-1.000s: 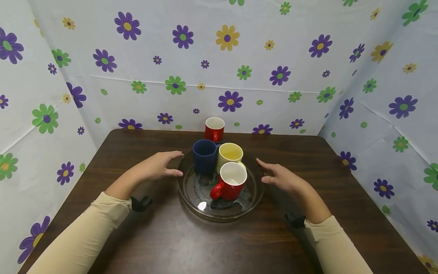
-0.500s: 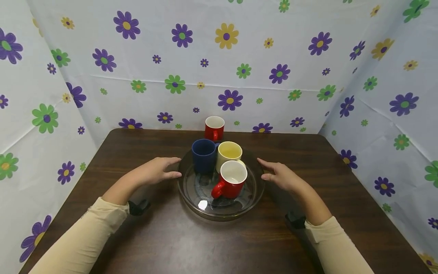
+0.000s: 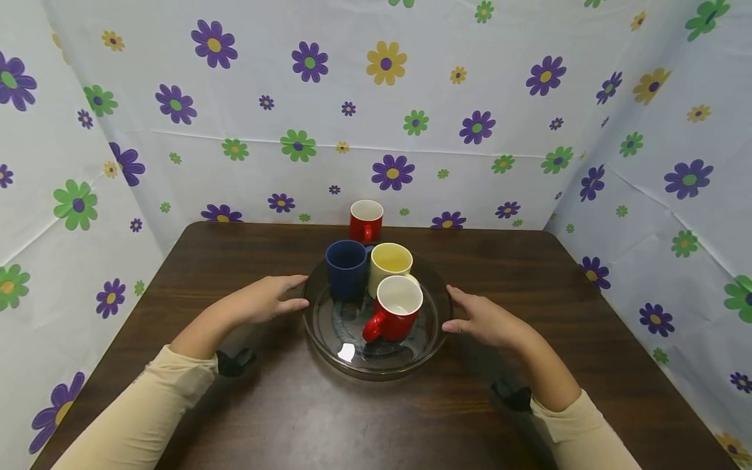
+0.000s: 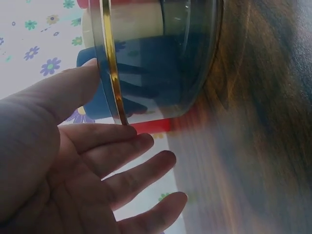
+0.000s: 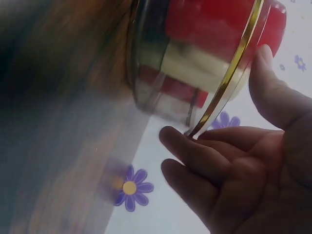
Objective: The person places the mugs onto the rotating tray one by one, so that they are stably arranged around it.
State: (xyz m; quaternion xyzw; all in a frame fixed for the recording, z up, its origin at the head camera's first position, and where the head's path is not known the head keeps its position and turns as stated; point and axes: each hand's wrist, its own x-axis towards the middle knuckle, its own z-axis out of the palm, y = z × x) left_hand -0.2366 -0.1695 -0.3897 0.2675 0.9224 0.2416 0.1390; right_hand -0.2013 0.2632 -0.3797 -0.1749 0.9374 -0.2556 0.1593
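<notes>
A round smoky glass dish (image 3: 343,356) with a gold-lined rim stands on the table. In it are a blue mug (image 3: 346,277), a pale yellow mug (image 3: 382,277) and a red mug (image 3: 396,323) with a white inside, all upright. At the dish's left rim is my left hand (image 3: 267,300), thumb and fingertips touching or very near the glass, fingers fairly straight. My right hand (image 3: 484,318) is at the right rim. In the right wrist view its thumb (image 5: 265,73) lies at the rim, and its loosely bent fingers (image 5: 195,151) sit beside and under the edge.
Behind the dish, another red mug (image 3: 367,225) stands near the table's back edge. A dark wood table (image 3: 264,418) carries everything. White flowered cloth (image 3: 252,72) hangs along the back and both sides.
My right hand has come nearer to me and in to the dish's right rim. My left hand has lowered slightly along the left rim. Dish and mugs have stayed in place.
</notes>
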